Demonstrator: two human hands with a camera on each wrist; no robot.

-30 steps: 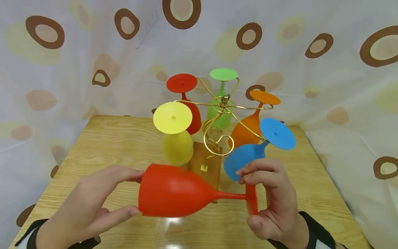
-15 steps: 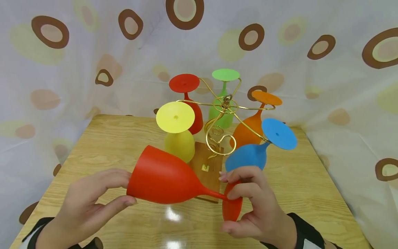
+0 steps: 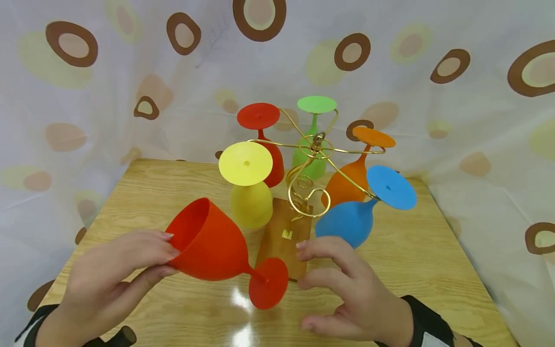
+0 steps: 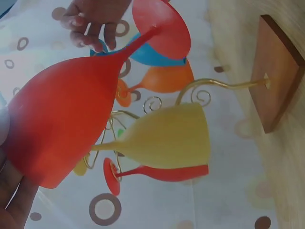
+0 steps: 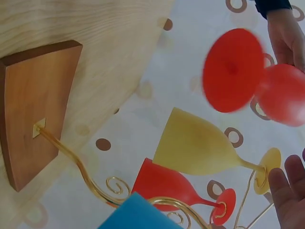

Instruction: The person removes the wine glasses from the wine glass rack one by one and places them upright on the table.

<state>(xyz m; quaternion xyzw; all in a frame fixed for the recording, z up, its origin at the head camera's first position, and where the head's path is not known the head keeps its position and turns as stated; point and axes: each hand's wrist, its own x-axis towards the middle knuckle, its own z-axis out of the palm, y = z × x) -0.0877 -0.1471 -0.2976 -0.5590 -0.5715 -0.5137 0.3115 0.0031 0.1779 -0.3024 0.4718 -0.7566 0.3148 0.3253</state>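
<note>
Findings: the red cup (image 3: 212, 246) is held left of centre in the lower half of the head frame, clear of the table (image 3: 438, 284) and lying on a slant, mouth to the upper left, foot to the lower right. The left hand (image 3: 106, 274) pinches it at the rim between fingers and thumb. The right hand (image 3: 353, 294), lower right of centre, holds nothing; its fingers are bent and parted from the thumb, with a gap to the cup's foot.

Hazard one, judged chief: slippage. The single hold is at one end, so the stem and foot hang unsupported; a loosened pinch could let the foot drop and the cup fall.

Hazard two: collision. In the head frame the bowl lies just beside the yellow cup (image 3: 251, 205), though true clearance cannot be told. A careless swing could knock that cup off the wire rack (image 3: 318, 143).

Hazard three: the right hand's knuckles appear just below the blue cup (image 3: 347, 221). Lifting the hand abruptly could dislodge it.

Hazard four: the rack rises from a narrow wooden base (image 3: 273, 246); a hard bump might rock it and shake several cups loose.
</note>
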